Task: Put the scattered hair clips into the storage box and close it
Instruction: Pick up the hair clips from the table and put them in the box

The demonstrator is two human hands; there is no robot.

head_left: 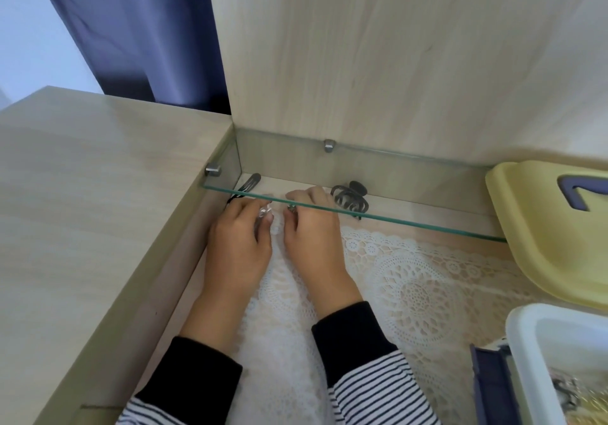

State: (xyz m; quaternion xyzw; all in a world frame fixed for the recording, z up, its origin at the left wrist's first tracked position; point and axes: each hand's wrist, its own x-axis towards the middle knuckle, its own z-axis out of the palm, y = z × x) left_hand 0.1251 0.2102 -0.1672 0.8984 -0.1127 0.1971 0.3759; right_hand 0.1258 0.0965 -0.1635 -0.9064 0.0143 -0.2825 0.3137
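Observation:
Both my hands reach under a glass shelf (pixel 411 224) onto a white lace mat (pixel 414 289). My left hand (pixel 238 247) holds a small clear clip (pixel 263 212) between curled fingers, with a dark clip (pixel 234 198) at its fingertips. My right hand (pixel 312 227) pinches a small dark clip (pixel 291 208). A large dark claw clip (pixel 350 196) lies just right of it under the glass. A flat snap clip (pixel 251 181) lies in the back left corner. The white storage box (pixel 526 329) stands open at bottom right, its yellow lid (pixel 543 227) lying apart.
A wooden wall rises behind the shelf, a wooden side panel (pixel 98 210) bounds the left. Metal shelf pegs (pixel 329 145) hold the glass. A dark blue latch (pixel 490 388) hangs on the box's left side. A blue curtain (pixel 138 29) hangs at back left.

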